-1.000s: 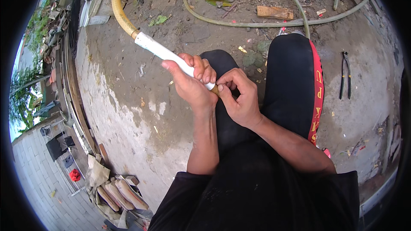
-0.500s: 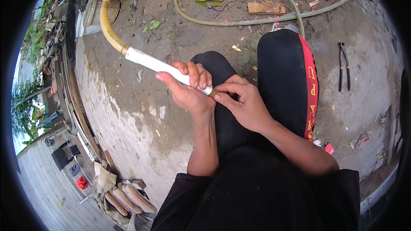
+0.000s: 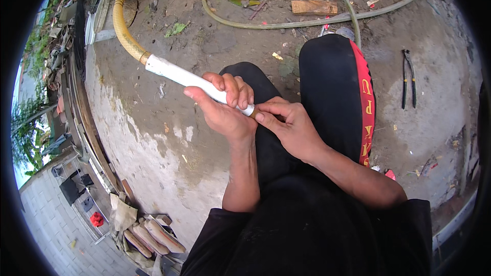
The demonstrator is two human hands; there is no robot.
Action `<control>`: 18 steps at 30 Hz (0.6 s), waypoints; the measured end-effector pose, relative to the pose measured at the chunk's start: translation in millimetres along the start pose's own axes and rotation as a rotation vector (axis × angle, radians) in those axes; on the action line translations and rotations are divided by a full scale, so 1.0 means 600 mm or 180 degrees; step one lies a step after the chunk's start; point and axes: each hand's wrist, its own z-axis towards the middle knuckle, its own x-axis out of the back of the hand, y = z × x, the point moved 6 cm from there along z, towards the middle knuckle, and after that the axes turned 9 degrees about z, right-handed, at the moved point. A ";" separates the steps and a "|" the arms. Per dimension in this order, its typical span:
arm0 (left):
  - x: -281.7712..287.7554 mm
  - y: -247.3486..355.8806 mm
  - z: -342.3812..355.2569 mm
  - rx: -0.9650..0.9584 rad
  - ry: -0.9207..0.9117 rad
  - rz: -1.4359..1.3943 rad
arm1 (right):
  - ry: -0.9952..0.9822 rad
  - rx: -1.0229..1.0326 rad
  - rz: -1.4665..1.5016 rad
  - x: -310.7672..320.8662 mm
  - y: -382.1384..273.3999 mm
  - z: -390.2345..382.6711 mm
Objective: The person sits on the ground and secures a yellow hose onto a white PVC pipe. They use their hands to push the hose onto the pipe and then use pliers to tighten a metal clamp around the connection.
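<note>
My left hand (image 3: 227, 99) is wrapped round the lower part of a white plastic pipe (image 3: 179, 75), with its thumb lying along the pipe's side. A yellow hose (image 3: 121, 25) runs into the pipe's upper left end and curves away to the far left. From the pipe's lower end, a short brownish-yellow hose end (image 3: 254, 113) pokes out. My right hand (image 3: 291, 122) pinches that end between thumb and fingertips. Both hands are above my black-trousered knees, and the pipe slopes down to the right.
Pincers with black handles (image 3: 409, 79) lie on the concrete at the right. A pale green hose (image 3: 286, 24) loops across the dirt at the far side, near a wooden block (image 3: 314, 7). Wooden pieces (image 3: 153, 237) are stacked at the near left.
The view has shifted slightly, so the ground and pincers sit a little farther left. Both hands keep their grips, and the pipe and hose look the same.
</note>
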 end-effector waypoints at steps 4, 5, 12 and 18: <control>0.004 -0.003 0.003 0.0027 -0.0096 -0.0044 | 0.0034 -0.0153 0.0090 0.001 0.003 0.005; 0.005 -0.003 0.003 0.0027 -0.0111 -0.0044 | 0.0012 -0.0177 0.0112 -0.001 0.004 0.006; 0.003 -0.006 0.007 0.0054 -0.0017 -0.0138 | 0.0101 -0.0428 0.0137 -0.006 0.011 0.006; 0.013 -0.006 0.006 0.0008 -0.0113 -0.0367 | 0.0082 -0.0581 -0.0086 -0.012 0.003 0.018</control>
